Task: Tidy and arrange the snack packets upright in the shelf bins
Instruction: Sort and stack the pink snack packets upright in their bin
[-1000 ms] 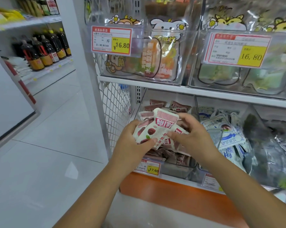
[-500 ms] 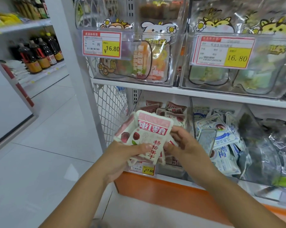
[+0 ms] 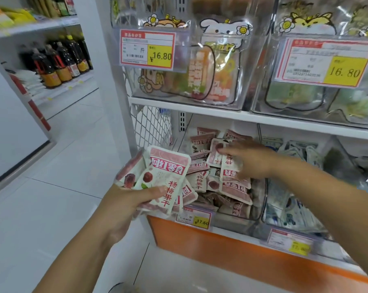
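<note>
Left hand (image 3: 134,197) gripping fanned pink packets (image 3: 168,172) upright, right hand (image 3: 250,161) stretched over bin (image 3: 231,222), fingers straight, blurred.

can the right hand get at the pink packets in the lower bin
Probably yes: the right hand is stretched out over the pink and white plastic snack packets heaped in the clear open-topped bin, with nothing between them.

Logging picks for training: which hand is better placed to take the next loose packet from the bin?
Probably right. The right hand is free, fingers out over the loose pink packets in the bin; the left hand is full, gripping a stack of packets.
</note>
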### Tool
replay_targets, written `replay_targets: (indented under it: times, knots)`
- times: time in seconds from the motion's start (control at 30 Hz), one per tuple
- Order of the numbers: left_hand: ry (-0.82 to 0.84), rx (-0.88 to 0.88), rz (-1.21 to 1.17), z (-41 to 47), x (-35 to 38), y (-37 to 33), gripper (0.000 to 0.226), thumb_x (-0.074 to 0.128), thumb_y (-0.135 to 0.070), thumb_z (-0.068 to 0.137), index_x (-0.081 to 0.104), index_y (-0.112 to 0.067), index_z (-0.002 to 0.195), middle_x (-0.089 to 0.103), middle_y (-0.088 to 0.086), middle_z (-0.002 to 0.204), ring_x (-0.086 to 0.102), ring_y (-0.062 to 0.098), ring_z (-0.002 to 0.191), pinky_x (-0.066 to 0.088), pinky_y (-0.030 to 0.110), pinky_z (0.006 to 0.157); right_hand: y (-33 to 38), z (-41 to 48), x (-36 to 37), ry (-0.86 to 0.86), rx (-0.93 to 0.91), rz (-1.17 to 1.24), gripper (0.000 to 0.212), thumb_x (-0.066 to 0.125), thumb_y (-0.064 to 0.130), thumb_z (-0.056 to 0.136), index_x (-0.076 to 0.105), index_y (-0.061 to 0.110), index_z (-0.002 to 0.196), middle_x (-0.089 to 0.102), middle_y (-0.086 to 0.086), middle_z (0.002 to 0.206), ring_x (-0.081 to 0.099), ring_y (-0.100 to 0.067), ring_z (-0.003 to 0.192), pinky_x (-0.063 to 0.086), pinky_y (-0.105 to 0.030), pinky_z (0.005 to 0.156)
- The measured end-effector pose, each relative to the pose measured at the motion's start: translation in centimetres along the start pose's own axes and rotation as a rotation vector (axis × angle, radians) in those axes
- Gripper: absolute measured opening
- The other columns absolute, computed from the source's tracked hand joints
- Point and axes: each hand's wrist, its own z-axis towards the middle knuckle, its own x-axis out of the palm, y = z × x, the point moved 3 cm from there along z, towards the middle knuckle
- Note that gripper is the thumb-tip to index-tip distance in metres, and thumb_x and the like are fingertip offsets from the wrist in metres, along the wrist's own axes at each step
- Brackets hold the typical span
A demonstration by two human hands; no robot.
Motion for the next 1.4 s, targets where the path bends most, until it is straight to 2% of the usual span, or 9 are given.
replay_targets:
  times: [0.13, 0.23, 0.43, 0.63, 0.7, 0.8, 0.97, 1.27, 1.4]
  knots:
    - [0.029, -0.018, -0.001, 0.8, -0.2, -0.3, 0.061, 0.072, 0.002, 0.069, 0.061, -0.011, 0.127, 0.075, 0.012, 0.102, 0.074, 0.033, 0.084, 0.059, 0.030, 0.058, -0.3, 1.9, -0.7, -0.007, 0.049, -0.135, 0.081, 0.082, 0.042, 0.069, 0.037, 0.056, 0.134, 0.019, 0.000, 0.148, 0.034, -0.022, 0.124, 0.041, -0.032, 0.091]
    - [0.051, -0.025, 0.017, 1.0, -0.2, -0.2, 0.053, 0.072, -0.001, 0.068, 0.066, -0.010, 0.119, 0.075, 0.013, 0.101, 0.074, 0.033, 0.085, 0.059, 0.031, 0.060, -0.5, 1.9, -1.7, -0.169, -0.005, -0.197, 0.053, 0.082, 0.048, 0.063, 0.057, 0.036, 0.108, 0.038, 0.004, 0.117, 0.040, -0.016, 0.102, 0.042, -0.028, 0.075]
    - [0.082, -0.030, 0.021, 0.9, -0.5, -0.1, 0.050, 0.071, 0.001, 0.070, 0.065, -0.008, 0.119, 0.076, 0.014, 0.099, 0.074, 0.033, 0.085, 0.058, 0.027, 0.059, 0.3, 1.5, -2.7, -0.396, 0.196, 0.746, 0.045, 0.071, 0.060, 0.072, 0.056, 0.024, 0.095, 0.072, 0.003, 0.081, 0.071, -0.015, 0.063, 0.059, -0.032, 0.061]
    - [0.090, -0.026, 0.001, 1.0, -0.7, -0.1, 0.044, 0.068, 0.005, 0.074, 0.066, -0.006, 0.117, 0.075, 0.017, 0.100, 0.074, 0.036, 0.084, 0.055, 0.024, 0.054, 4.2, 5.8, -1.8, -0.476, 0.140, 0.994, 0.033, 0.065, 0.039, 0.089, 0.060, 0.030, 0.121, 0.068, 0.006, 0.098, 0.072, -0.022, 0.067, 0.061, -0.042, 0.064]
    - [0.088, -0.030, 0.008, 1.0, -0.7, 0.0, 0.046, 0.071, 0.000, 0.072, 0.067, -0.009, 0.117, 0.075, 0.015, 0.103, 0.074, 0.034, 0.089, 0.056, 0.025, 0.058, 3.8, 6.0, -1.5, -0.569, 0.218, 1.118, 0.024, 0.065, 0.037, 0.090, 0.066, 0.024, 0.109, 0.069, 0.004, 0.092, 0.071, -0.021, 0.064, 0.060, -0.039, 0.059]
    - [0.064, -0.031, -0.009, 1.2, -0.9, -0.1, 0.048, 0.073, -0.001, 0.069, 0.068, -0.011, 0.116, 0.075, 0.012, 0.104, 0.074, 0.030, 0.092, 0.057, 0.026, 0.062, 2.8, 5.6, -1.5, -0.654, 0.302, 1.264, 0.028, 0.066, 0.039, 0.089, 0.064, 0.015, 0.102, 0.069, 0.000, 0.087, 0.068, -0.016, 0.056, 0.056, -0.033, 0.046]
    - [0.055, -0.035, -0.009, 1.3, -0.7, -0.2, 0.052, 0.074, -0.003, 0.068, 0.067, -0.012, 0.119, 0.075, 0.011, 0.104, 0.074, 0.031, 0.092, 0.060, 0.031, 0.065, 2.2, 5.5, -1.6, -0.725, 0.282, 1.309, 0.036, 0.072, 0.040, 0.083, 0.064, 0.022, 0.113, 0.067, 0.008, 0.108, 0.064, -0.014, 0.089, 0.044, -0.010, 0.042]
    - [0.034, -0.047, -0.028, 1.0, -1.1, -0.4, 0.040, 0.070, 0.005, 0.075, 0.070, -0.012, 0.111, 0.076, 0.010, 0.100, 0.075, 0.027, 0.088, 0.056, 0.023, 0.058, 1.8, 6.2, -1.7, -0.773, 0.277, 1.387, 0.036, 0.080, 0.044, 0.070, 0.067, 0.028, 0.098, 0.071, 0.006, 0.106, 0.067, -0.021, 0.099, 0.055, -0.043, 0.087]
    - [0.033, -0.047, -0.021, 1.1, -1.0, -0.4, 0.042, 0.072, 0.002, 0.074, 0.070, -0.015, 0.113, 0.076, 0.008, 0.100, 0.075, 0.027, 0.088, 0.056, 0.023, 0.059, 1.8, 5.9, -1.6, -0.710, 0.263, 1.257, 0.026, 0.073, 0.034, 0.083, 0.064, 0.023, 0.105, 0.069, 0.008, 0.103, 0.066, -0.011, 0.087, 0.050, -0.017, 0.058]
